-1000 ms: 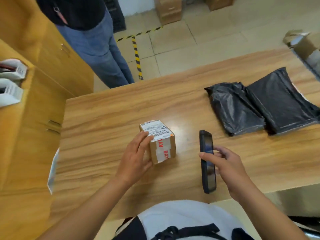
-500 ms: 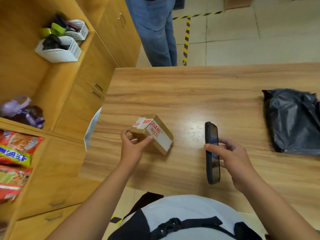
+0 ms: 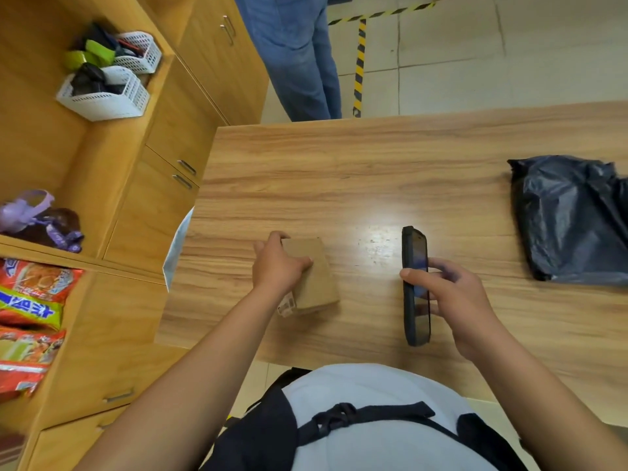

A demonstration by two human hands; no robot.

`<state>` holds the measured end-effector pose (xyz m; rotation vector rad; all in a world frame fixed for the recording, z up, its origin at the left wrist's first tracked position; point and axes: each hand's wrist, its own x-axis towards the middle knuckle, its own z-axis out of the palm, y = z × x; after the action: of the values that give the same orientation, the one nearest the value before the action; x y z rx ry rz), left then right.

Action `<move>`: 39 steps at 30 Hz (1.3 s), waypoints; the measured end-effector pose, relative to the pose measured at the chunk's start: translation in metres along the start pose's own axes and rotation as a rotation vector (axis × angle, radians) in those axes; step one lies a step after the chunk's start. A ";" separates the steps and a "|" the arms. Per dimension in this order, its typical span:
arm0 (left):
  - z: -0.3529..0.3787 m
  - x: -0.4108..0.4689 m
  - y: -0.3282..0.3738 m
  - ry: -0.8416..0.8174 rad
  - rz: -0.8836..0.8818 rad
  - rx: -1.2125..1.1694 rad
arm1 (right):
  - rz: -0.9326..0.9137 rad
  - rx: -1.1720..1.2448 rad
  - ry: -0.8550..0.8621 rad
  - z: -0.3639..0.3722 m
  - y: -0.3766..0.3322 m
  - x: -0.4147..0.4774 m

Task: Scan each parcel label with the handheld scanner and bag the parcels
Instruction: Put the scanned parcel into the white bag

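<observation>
Landmark: wooden table (image 3: pixel 373 171).

- Left hand (image 3: pixel 277 266): fingers clasped over cardboard parcel (image 3: pixel 314 277), near table's front left; long axis front-to-back, label face down-left, turned away from scanner.
- Right hand (image 3: pixel 452 294): gripping handheld scanner (image 3: pixel 415 287) edge-on, just right of parcel.
- Black bag (image 3: pixel 571 219): table's right end, nearer right hand; nothing between.
</observation>
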<state>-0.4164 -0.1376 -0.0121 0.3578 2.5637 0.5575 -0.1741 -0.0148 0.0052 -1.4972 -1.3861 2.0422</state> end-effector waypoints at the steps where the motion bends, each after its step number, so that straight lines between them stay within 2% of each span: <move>1: 0.004 -0.002 0.007 -0.007 0.035 0.022 | 0.002 0.009 0.004 -0.001 0.000 0.000; 4: 0.019 -0.013 0.026 -0.069 0.167 0.023 | 0.009 0.017 0.020 -0.006 0.001 -0.003; 7: 0.030 -0.025 0.038 -0.189 0.235 -0.091 | 0.000 0.022 0.036 -0.012 0.003 -0.006; 10: 0.020 -0.024 0.039 -0.282 0.134 -0.375 | 0.006 0.029 0.075 -0.016 0.005 -0.008; 12: 0.003 -0.017 0.034 -0.296 0.103 -0.483 | 0.012 0.035 0.096 -0.017 0.007 -0.011; 17: -0.035 0.009 0.000 -0.180 0.218 -0.391 | 0.040 0.007 0.121 -0.012 0.010 -0.018; 19: -0.043 0.017 -0.017 -0.189 0.214 -0.349 | 0.043 -0.004 0.131 -0.006 0.010 -0.020; 25: -0.039 0.026 -0.051 -0.518 0.139 -0.310 | 0.063 -0.037 0.151 0.017 0.008 -0.030; 31: -0.025 0.035 -0.047 -0.775 0.092 -0.488 | 0.082 -0.119 0.187 0.043 -0.004 -0.046; 35: -0.020 0.042 -0.046 -0.775 0.044 -0.516 | 0.105 -0.188 0.203 0.062 -0.020 -0.058; 39: -0.016 0.044 -0.053 -0.772 0.047 -0.546 | 0.145 -0.369 0.178 0.082 -0.039 -0.072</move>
<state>-0.4690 -0.1743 -0.0411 0.3476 1.5982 0.8948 -0.2239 -0.0874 0.0810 -1.9274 -1.6892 1.7407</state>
